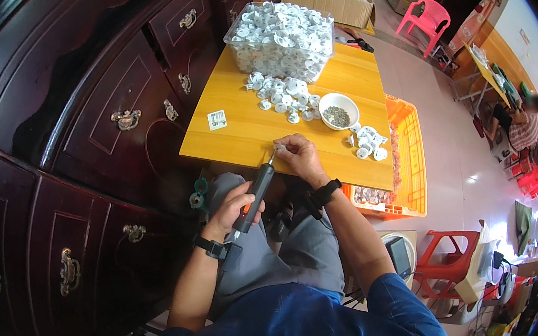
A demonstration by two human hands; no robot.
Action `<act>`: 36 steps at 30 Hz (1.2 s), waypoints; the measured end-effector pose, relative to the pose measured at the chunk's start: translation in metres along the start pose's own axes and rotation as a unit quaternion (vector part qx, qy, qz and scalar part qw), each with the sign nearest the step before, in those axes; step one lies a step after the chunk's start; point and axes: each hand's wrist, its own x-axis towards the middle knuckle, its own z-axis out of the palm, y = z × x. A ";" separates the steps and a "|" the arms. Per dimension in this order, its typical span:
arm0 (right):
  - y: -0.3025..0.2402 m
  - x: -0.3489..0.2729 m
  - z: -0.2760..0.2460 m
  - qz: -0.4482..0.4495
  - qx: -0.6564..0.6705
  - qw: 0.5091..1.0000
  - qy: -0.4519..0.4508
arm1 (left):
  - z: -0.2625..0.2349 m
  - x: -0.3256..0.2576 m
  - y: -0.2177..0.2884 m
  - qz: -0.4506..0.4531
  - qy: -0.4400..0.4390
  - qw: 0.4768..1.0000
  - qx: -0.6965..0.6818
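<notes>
My left hand [234, 208] is wrapped round a dark electric screwdriver [255, 199], tilted with its bit up and to the right. In the fingers of my right hand [302, 157] is a small white plastic part [279, 147], mostly covered by them. The bit's tip is close to that part; whether they touch I cannot tell. Both hands are at the near edge of the yellow table [213, 149]. Beyond them stands a white bowl [349, 102] of small metal pieces, probably screws. A loose pile of white plastic parts [283, 93] lies behind, and a smaller group [368, 141] sits right of the bowl.
A clear bin [326, 60] heaped with white parts stands at the table's far end, with a cardboard box [329, 5] behind. Dark drawers [109, 120] line the left. An orange crate [415, 170] is at the right. A printed square [217, 120] lies on the table.
</notes>
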 end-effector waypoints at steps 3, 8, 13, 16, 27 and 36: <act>-0.001 0.000 -0.003 0.040 0.001 0.999 -0.013 | -0.005 0.003 -0.002 -0.005 -0.030 0.999 -0.030; -0.005 -0.004 -0.005 0.039 0.089 0.995 0.017 | -0.005 0.004 -0.004 0.006 -0.055 0.998 -0.019; -0.020 -0.016 -0.032 0.075 0.012 0.997 0.016 | -0.006 -0.001 -0.005 0.002 -0.036 0.999 0.007; -0.030 -0.025 -0.052 0.039 -0.132 0.990 0.017 | -0.009 -0.001 -0.004 0.007 -0.033 0.999 0.006; -0.019 -0.034 -0.133 -0.006 -0.397 0.901 0.172 | -0.010 -0.001 -0.003 0.019 -0.052 0.998 0.002; -0.041 0.002 -0.146 -0.038 -0.386 0.906 0.171 | -0.013 -0.002 -0.003 0.007 -0.052 0.999 -0.016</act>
